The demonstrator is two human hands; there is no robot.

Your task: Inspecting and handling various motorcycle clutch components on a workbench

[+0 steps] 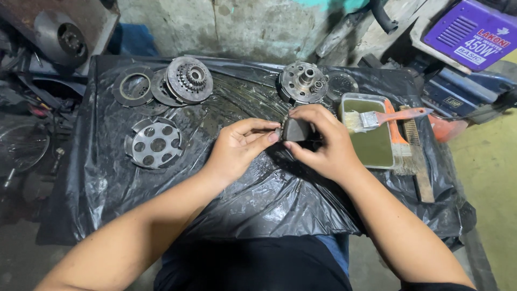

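My left hand (240, 145) and my right hand (322, 143) meet over the middle of a black plastic sheet (253, 199). Together they grip a small dark metal part (296, 130), the left fingertips on its left side, the right fingers wrapped over its top and right side. Most of the part is hidden by the fingers. A round metal hub with a centre shaft (303, 82) lies just beyond my hands.
At the left lie a gear-toothed round assembly (188, 80), a ring-shaped plate (133, 86) and a perforated disc (154, 143). On the right is a tray of murky liquid (371, 145) with a paintbrush (385, 117) across it and a wire brush (412, 145) beside it. A purple machine (468, 32) stands at the far right.
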